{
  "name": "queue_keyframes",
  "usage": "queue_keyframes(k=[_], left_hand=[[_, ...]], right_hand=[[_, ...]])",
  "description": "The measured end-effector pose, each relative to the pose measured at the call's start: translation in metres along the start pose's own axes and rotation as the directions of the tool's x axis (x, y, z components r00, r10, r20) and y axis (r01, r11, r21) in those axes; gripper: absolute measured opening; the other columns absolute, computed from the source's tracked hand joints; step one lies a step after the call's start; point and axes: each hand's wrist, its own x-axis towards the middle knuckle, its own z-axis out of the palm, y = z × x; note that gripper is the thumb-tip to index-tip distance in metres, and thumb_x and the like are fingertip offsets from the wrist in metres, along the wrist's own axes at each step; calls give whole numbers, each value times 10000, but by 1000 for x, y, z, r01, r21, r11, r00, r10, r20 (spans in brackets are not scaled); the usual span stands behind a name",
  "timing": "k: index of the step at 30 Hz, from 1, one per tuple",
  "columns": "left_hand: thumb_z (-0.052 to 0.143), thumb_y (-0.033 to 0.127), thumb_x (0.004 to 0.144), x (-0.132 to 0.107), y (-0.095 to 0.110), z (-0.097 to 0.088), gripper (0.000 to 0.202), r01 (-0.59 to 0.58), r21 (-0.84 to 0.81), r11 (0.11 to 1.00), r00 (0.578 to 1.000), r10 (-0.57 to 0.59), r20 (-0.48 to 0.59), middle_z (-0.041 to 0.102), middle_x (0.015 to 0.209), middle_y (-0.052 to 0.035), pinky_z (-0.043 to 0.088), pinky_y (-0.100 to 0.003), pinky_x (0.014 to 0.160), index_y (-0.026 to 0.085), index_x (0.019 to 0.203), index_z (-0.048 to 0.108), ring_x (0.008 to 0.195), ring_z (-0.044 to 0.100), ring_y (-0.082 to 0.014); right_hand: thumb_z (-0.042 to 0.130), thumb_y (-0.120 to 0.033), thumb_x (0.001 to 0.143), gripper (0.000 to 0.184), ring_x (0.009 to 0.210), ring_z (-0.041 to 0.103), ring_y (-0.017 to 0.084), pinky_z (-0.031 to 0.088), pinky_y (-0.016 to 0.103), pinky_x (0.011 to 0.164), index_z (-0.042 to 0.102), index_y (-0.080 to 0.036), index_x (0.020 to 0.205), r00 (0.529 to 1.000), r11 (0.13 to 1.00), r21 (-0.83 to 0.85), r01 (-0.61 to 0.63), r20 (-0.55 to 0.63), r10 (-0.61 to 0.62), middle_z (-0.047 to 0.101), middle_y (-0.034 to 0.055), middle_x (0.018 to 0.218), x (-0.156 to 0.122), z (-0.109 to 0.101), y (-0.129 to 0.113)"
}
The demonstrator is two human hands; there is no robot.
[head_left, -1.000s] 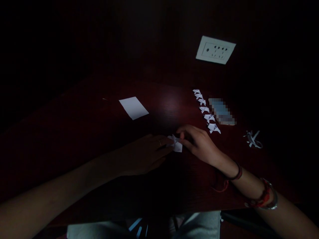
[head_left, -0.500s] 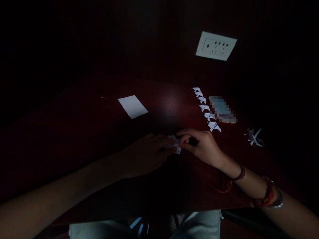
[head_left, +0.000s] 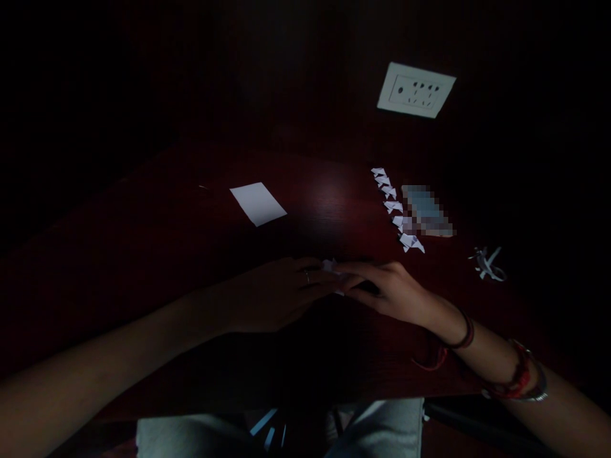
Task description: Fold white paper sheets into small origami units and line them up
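A small folded paper piece (head_left: pixel 331 265), white and creased into sharp points, sits near the middle of the dark red, glossy wooden worktop (head_left: pixel 329 197), a little toward its near edge. Most of it is hidden under the fingers of both hands. The left hand (head_left: pixel 272 296) lies low, its fingers (head_left: pixel 321 284) stretched and closed on the paper's left side, a thin ring on one of them. The right hand (head_left: pixel 396 292) meets it from the other side, fingers (head_left: pixel 356 280) clamped on the same piece.

Toward the far edge lies a flat white rectangular sheet (head_left: pixel 258 203). Toward the right edge runs a line of small angular folded pieces (head_left: pixel 394 207), with curled paper scraps (head_left: pixel 487 264) nearer the right edge. Cord bracelets (head_left: pixel 465 331) circle the right wrist.
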Motion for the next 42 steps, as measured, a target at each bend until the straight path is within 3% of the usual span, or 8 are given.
queue_keyframes(k=[5,12,20,26,32,42], left_hand=[[399,158,818,-4,-1,4,453,-12,-27,1000,1000,12,-14,353,1315,-27,247,-363,990,194,1265,334,1210,272,-221],[385,134,826,-4,0,5,464,17,-51,999,1000,-18,-18,325,1332,5,248,-338,1002,211,1278,308,1225,241,-196],[394,112,814,0,1,1,447,-12,-35,999,999,10,-44,380,1293,-32,283,-329,995,180,1254,349,1219,260,-198],[382,128,824,-1,2,0,445,-42,-8,999,999,42,-7,356,1310,-53,226,-351,1030,169,1265,332,1248,203,-204],[372,118,825,-2,4,-1,453,-3,-29,1000,1000,3,11,310,1338,-45,236,-336,1026,168,1272,320,1258,174,-202],[393,128,812,-2,6,0,451,23,14,1000,1000,-23,19,367,1304,-45,267,-366,982,181,1257,342,1229,240,-227]], right_hand=[[531,-158,754,394,742,588,85,465,198,700,430,-175,1135,999,998,34,-45,-18,46,624,-5,838,-1,-4,3],[506,-146,780,393,893,568,115,412,265,853,414,-163,1161,1000,1000,-12,24,10,-24,643,8,885,1,-3,9],[461,-190,819,313,874,566,128,443,278,798,452,-145,1129,999,995,-88,47,-9,-48,636,38,889,2,0,11],[458,-180,821,245,843,560,136,450,280,761,469,-144,1063,997,988,-135,75,35,-71,625,34,864,2,-1,10],[445,-181,825,186,845,556,142,442,289,765,486,-149,1004,995,981,-164,101,35,-97,616,44,884,0,-1,10],[431,-113,796,213,845,552,153,437,305,769,505,-149,993,992,950,-295,101,106,-72,595,62,903,3,-4,2]])
